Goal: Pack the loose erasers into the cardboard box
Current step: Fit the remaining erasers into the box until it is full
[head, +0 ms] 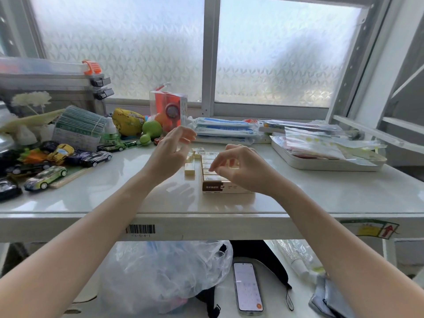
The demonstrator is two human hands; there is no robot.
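Right hand hung over the cardboard box, covering its far right part; how many erasers sat under the palm could not be made out. Print on the box front was too small to read. The box lay on the white table near the front edge, open on top, with a column of erasers showing along its left side. Whether the right fingertips touched those packed erasers or hovered just above them could not be told; the fingers were loosely curled, drooping, with nothing visibly held.

Left hand was raised above the table to the left of the box, fingers spread and relaxed, holding nothing. The two hands were apart.

One loose eraser lay on the table just beside the box's left wall, below the left hand. Several more loose ones were bunched at the box's far left corner, partly hidden behind the left hand's fingers; their count was unclear.

Toy cars crowded the table's left end. A tray of plastic packets stood at right. A phone lay below the table.
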